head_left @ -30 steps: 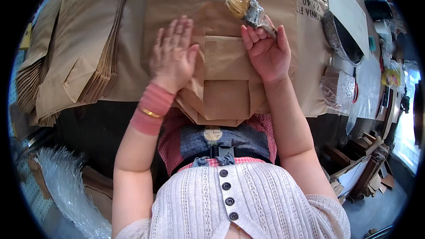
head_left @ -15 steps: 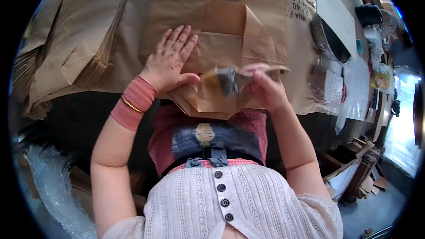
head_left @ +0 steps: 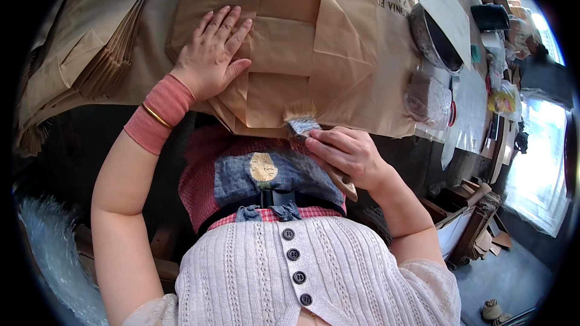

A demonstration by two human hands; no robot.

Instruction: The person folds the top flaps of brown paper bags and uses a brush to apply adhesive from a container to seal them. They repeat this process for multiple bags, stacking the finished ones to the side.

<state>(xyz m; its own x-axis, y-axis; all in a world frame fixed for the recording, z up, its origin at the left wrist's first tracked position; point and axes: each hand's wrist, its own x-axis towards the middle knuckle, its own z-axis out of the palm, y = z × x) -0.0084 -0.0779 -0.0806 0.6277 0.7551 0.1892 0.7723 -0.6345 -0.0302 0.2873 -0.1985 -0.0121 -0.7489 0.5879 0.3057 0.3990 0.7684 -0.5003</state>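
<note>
Brown paper [head_left: 281,48], folded like a bag, lies at the upper middle of the frame, with the left grip [head_left: 209,57] spread flat on it. The right grip [head_left: 349,156] pinches the brush [head_left: 304,125] at the paper's lower edge; soft strokes should stop it wrinkling

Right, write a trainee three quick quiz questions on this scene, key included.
1. True or false: the left hand lies flat, palm down, on the brown paper bag.
2. The right hand grips: a) scissors, b) a brush, c) a tape roll?
3. On which side of the left hand is the pleated stack of brown paper?

Key: 1. True. 2. b, a brush. 3. Its left.
</note>
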